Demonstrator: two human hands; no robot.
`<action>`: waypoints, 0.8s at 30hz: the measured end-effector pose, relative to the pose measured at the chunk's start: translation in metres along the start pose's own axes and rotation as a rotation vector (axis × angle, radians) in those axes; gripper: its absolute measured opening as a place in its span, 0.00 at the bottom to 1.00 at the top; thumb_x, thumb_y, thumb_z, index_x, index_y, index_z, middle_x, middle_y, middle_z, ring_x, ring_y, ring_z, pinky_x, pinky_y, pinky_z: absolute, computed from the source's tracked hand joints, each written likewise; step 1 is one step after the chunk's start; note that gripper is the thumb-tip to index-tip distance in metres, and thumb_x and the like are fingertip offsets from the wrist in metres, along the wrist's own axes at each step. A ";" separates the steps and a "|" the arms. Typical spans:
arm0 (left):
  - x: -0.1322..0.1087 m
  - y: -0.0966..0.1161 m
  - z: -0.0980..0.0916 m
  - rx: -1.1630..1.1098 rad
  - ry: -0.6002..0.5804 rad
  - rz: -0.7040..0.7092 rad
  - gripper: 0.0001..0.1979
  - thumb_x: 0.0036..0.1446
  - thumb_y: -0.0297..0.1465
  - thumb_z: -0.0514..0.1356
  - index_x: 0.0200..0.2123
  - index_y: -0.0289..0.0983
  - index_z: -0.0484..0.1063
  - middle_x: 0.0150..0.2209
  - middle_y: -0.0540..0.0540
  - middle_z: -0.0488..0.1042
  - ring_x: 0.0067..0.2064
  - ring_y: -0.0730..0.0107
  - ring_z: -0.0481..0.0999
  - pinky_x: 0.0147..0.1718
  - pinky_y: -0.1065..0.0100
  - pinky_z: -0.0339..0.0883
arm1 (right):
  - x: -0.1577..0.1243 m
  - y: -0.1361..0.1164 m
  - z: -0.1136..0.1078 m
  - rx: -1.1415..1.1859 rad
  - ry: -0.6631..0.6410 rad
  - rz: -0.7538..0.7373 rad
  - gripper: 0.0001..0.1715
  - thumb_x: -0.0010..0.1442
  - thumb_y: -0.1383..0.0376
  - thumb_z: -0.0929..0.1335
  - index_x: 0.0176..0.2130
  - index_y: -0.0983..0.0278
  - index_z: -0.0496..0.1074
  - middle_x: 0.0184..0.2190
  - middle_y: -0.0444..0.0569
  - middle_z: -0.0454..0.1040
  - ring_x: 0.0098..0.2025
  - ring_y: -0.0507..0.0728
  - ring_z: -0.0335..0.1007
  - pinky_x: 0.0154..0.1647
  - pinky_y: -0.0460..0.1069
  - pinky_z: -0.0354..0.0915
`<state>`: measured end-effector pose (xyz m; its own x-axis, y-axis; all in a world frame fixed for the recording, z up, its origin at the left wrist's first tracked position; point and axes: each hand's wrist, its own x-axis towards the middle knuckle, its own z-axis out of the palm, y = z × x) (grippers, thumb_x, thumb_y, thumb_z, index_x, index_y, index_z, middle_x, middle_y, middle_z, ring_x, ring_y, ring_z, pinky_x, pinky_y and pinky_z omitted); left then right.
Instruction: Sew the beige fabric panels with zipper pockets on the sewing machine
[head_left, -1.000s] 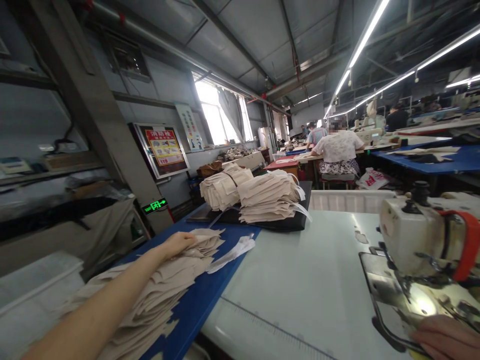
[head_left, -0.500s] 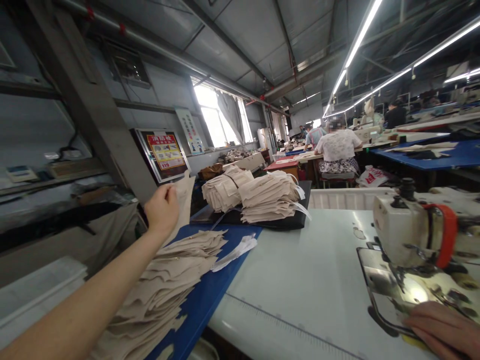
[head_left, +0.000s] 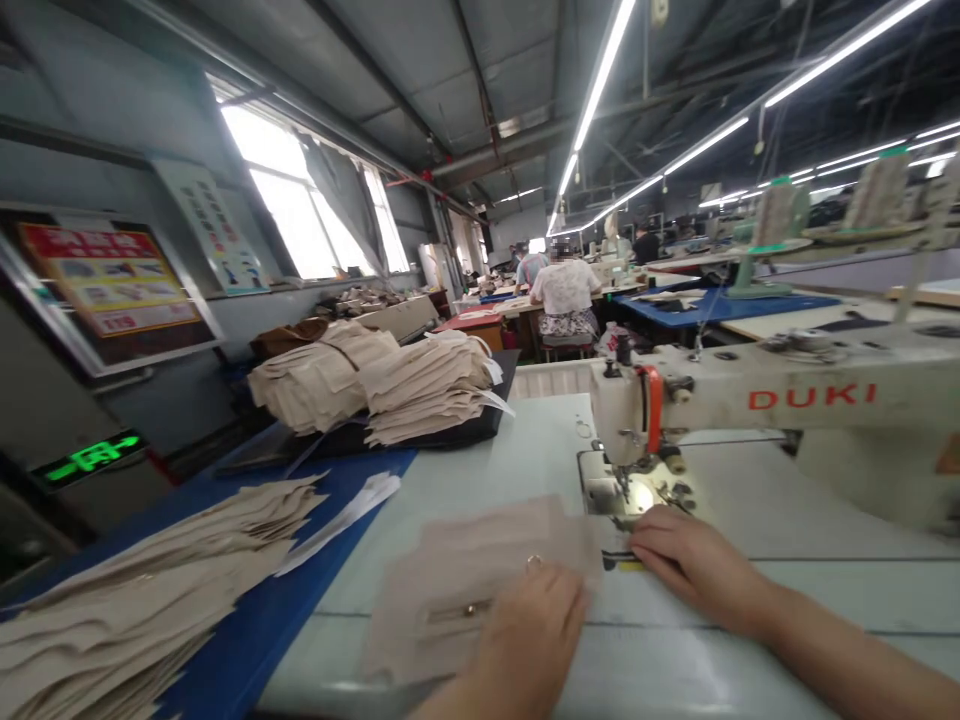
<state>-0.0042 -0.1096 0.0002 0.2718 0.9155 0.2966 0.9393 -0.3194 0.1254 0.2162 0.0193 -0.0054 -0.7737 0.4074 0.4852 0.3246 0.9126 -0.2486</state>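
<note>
The left hand [head_left: 529, 640] lies open and flat on a piece of tan cloth [head_left: 457, 590], pressing down so the cloth stays still on the white table [head_left: 480, 450]. It grips nothing. The right hand [head_left: 697, 565] is open too, with its fingers stretched out. Its fingertips [head_left: 645, 541] sit just beside the cloth, close to the foot [head_left: 622, 495] of the sewing machine [head_left: 810, 397]. The cloth lies right in front of that foot. A pile of cut cloth [head_left: 142, 570] sits on the blue table [head_left: 240, 640] at the left, close by, so more pieces are easy to reach.
</note>
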 end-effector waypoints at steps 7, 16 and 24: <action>-0.002 -0.037 -0.015 -0.081 0.133 -0.016 0.20 0.68 0.34 0.51 0.61 0.41 0.69 0.63 0.43 0.69 0.62 0.61 0.70 0.60 0.59 0.66 | 0.005 0.000 0.001 0.019 0.033 0.001 0.18 0.71 0.66 0.60 0.37 0.64 0.76 0.33 0.52 0.77 0.38 0.58 0.72 0.40 0.50 0.68; 0.028 -0.037 -0.011 0.065 -0.315 -0.252 0.27 0.69 0.39 0.47 0.68 0.40 0.59 0.70 0.40 0.55 0.70 0.52 0.54 0.65 0.44 0.51 | 0.008 -0.025 -0.011 0.088 -0.075 -0.147 0.16 0.68 0.65 0.63 0.50 0.66 0.75 0.50 0.57 0.77 0.54 0.62 0.71 0.59 0.57 0.64; 0.026 -0.029 -0.012 -0.005 -0.172 -0.283 0.24 0.69 0.38 0.50 0.65 0.38 0.64 0.68 0.37 0.59 0.69 0.51 0.57 0.65 0.44 0.53 | 0.002 -0.022 -0.002 0.001 -0.132 -0.186 0.17 0.69 0.64 0.64 0.53 0.61 0.76 0.50 0.52 0.79 0.54 0.61 0.74 0.57 0.54 0.70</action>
<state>-0.0271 -0.0797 0.0160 0.0323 0.9958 0.0857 0.9816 -0.0477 0.1847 0.2087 -0.0002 0.0031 -0.8848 0.2237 0.4087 0.1688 0.9715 -0.1662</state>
